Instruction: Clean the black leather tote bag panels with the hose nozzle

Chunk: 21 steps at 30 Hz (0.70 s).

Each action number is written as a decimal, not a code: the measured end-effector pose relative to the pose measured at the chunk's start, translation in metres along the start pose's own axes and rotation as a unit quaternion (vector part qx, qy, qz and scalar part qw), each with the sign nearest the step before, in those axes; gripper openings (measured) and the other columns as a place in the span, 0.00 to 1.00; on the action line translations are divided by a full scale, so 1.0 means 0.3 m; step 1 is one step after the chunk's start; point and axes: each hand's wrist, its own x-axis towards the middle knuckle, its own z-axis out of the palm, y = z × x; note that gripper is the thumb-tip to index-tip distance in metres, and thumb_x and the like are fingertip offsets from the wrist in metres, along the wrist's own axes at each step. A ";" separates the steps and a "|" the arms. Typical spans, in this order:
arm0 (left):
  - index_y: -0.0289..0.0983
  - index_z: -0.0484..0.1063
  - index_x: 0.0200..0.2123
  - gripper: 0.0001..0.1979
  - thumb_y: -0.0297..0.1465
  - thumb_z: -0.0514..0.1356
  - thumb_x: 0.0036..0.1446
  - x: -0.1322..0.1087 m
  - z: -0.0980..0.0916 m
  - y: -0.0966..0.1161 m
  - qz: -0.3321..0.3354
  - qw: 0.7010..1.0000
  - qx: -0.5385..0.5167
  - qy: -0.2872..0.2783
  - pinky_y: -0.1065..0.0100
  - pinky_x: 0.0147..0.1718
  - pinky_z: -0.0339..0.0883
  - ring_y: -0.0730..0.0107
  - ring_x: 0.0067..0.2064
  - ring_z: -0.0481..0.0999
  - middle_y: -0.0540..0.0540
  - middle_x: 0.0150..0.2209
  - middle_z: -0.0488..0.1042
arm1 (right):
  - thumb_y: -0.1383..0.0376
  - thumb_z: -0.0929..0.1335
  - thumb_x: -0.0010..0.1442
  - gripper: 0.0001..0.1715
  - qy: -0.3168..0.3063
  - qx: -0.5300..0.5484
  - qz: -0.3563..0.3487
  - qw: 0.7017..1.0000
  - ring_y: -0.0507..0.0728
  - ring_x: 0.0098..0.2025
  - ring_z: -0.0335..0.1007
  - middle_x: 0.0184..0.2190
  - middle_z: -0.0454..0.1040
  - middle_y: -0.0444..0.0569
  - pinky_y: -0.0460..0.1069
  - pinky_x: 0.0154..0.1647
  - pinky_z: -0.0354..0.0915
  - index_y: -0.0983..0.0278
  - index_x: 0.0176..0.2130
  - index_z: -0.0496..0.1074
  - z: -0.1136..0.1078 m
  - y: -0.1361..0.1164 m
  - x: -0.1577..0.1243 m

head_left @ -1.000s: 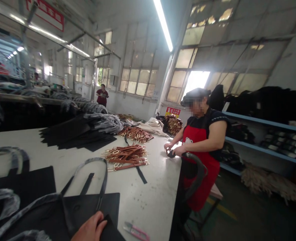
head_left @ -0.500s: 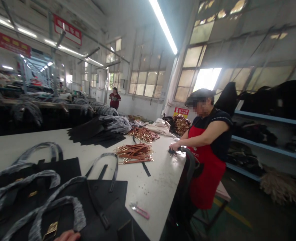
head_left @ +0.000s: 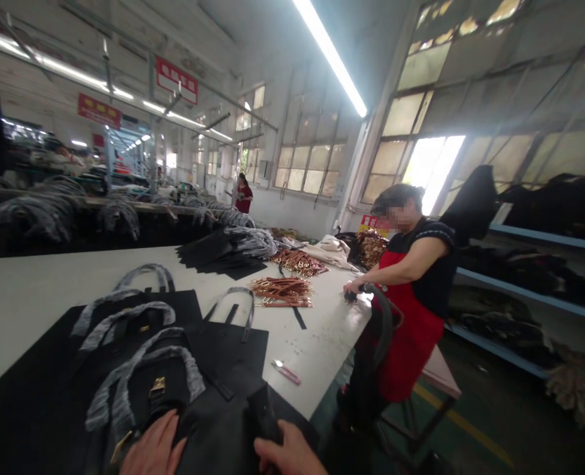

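Black handbags with wrapped handles overlap on the pale table. My left hand [head_left: 154, 446] lies on the nearest black handbag [head_left: 213, 422], fingers stretched out, just below its gold clasp [head_left: 158, 386]. A wrapped handle [head_left: 191, 369] arches beside that clasp. At the bag's right side my right hand [head_left: 290, 450] is closed, thumb and fingers around the lower end of a dark strap [head_left: 264, 410] that stands up from the bag. The frame's lower edge cuts off both hands in part. Beyond the bags lies a pair of pink-handled thread snips [head_left: 287, 372].
Brown straps with gold hooks [head_left: 282, 291] lie in piles on the pale table [head_left: 317, 343]. Black panels [head_left: 218, 254] are stacked further back. A co-worker in a red apron [head_left: 411, 330] works at the right edge, near a dark hose [head_left: 385, 323]. Shelves [head_left: 545, 287] stand behind.
The view has swung left and the bags appear further right. My left hand shows more fully on the bag, and my right hand has come into view holding the strap.
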 end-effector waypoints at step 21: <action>0.39 0.56 0.61 0.43 0.36 0.69 0.42 0.042 -0.217 -0.012 -0.022 0.981 -0.145 -0.130 0.58 0.54 0.61 0.52 0.56 0.68 0.40 0.57 0.68 | 0.51 0.66 0.57 0.19 -0.228 -0.135 0.046 0.963 0.47 0.14 0.65 0.27 0.70 0.41 0.42 0.11 0.61 0.64 0.35 0.65 0.242 -0.184 0.058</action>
